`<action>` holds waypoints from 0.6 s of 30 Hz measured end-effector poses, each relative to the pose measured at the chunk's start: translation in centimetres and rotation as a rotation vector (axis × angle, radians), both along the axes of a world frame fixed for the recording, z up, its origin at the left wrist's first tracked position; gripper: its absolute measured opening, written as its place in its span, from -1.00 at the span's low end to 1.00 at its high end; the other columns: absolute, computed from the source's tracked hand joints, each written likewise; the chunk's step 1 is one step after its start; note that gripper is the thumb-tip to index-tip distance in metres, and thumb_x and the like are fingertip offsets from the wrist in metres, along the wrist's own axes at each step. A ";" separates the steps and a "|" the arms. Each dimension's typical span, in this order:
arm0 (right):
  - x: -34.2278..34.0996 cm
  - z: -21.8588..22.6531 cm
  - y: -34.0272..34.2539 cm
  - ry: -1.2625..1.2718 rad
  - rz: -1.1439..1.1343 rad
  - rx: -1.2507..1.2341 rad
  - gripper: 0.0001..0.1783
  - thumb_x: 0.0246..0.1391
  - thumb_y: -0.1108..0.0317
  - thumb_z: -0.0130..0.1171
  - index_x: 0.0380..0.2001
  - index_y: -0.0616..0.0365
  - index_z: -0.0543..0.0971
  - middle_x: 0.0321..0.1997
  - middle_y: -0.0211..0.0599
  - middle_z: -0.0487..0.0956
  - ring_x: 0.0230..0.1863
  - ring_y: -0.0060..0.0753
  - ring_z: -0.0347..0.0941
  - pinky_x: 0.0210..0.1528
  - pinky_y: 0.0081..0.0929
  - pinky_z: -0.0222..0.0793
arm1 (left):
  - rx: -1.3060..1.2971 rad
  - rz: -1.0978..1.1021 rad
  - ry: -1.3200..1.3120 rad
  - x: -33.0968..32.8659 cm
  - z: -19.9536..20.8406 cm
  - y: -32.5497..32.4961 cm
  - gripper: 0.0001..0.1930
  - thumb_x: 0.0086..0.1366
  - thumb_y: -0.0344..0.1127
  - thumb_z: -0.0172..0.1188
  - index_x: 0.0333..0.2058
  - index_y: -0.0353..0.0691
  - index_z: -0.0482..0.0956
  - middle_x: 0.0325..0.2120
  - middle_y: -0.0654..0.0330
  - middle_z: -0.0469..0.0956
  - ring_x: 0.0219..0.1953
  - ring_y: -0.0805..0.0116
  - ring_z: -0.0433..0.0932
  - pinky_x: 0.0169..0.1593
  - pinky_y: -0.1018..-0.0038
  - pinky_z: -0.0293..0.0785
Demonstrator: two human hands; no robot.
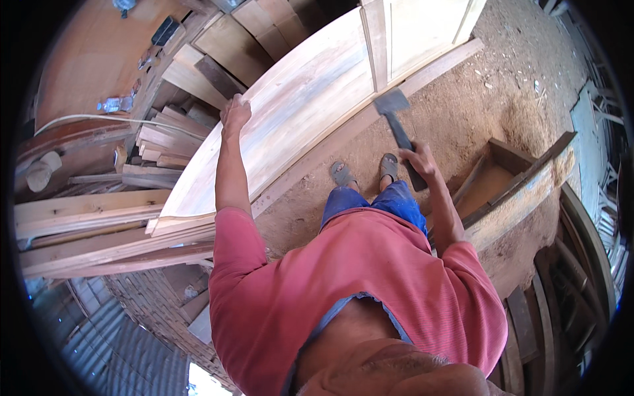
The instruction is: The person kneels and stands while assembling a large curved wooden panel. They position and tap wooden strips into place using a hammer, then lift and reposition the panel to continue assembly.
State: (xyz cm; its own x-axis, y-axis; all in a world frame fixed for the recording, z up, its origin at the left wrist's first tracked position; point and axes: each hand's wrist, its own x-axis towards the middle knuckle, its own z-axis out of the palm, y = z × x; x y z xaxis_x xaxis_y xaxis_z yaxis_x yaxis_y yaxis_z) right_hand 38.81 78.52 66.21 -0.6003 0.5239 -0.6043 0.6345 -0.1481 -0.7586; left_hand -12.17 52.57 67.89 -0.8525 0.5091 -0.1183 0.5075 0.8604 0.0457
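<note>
A pale wooden panel (297,99), framed like a door, stands on edge in front of me and leans toward the stacked timber. My left hand (236,115) is closed over its upper edge on the left, fingers curled and partly hidden. In my right hand (421,160) is a dark hatchet (391,102) with a broad, flat head, gripped by its handle. The hatchet's head is raised near the panel's lower rail; I cannot tell whether they touch.
Wooden boards (165,135) are stacked behind the panel, and longer planks (92,211) lie at the left. A plastic bottle (115,103) rests on a brown sheet (86,59). At the right stands a wooden frame (522,191). Sawdust covers the ground (462,99) around my sandalled feet.
</note>
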 end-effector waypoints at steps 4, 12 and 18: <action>13.4 -2.7 -3.8 -0.191 -0.422 0.035 -0.68 0.21 0.14 0.28 -0.40 0.22 0.62 -0.56 -0.39 0.56 -0.56 -0.54 0.51 -0.49 -0.48 0.41 | -0.004 0.059 0.012 0.1 -2.2 0.1 -0.63 0.39 -0.16 0.15 0.13 -0.07 0.49 0.04 -0.02 0.55 0.18 -0.05 0.44 0.21 -0.04 0.24; 35.8 -7.4 -8.8 -0.257 -1.176 0.237 -0.45 0.28 -0.04 0.23 -0.14 0.37 0.63 -0.32 -0.22 0.62 -0.34 -0.35 0.54 -0.24 -0.33 0.49 | -0.020 0.095 0.023 0.8 -1.5 0.8 -0.67 0.37 -0.18 0.17 0.06 -0.09 0.49 0.03 -0.05 0.54 0.20 -0.07 0.44 0.21 -0.07 0.24; 45.0 -11.7 -14.1 -0.479 -1.266 0.057 -0.45 0.20 -0.01 0.19 -0.12 0.37 0.66 -0.27 -0.04 0.66 -0.19 -0.13 0.62 -0.06 -0.22 0.49 | -0.052 0.099 0.010 0.5 -1.3 1.1 -0.59 0.41 -0.07 0.09 0.14 -0.11 0.47 0.09 -0.08 0.52 0.24 -0.09 0.41 0.28 -0.08 0.22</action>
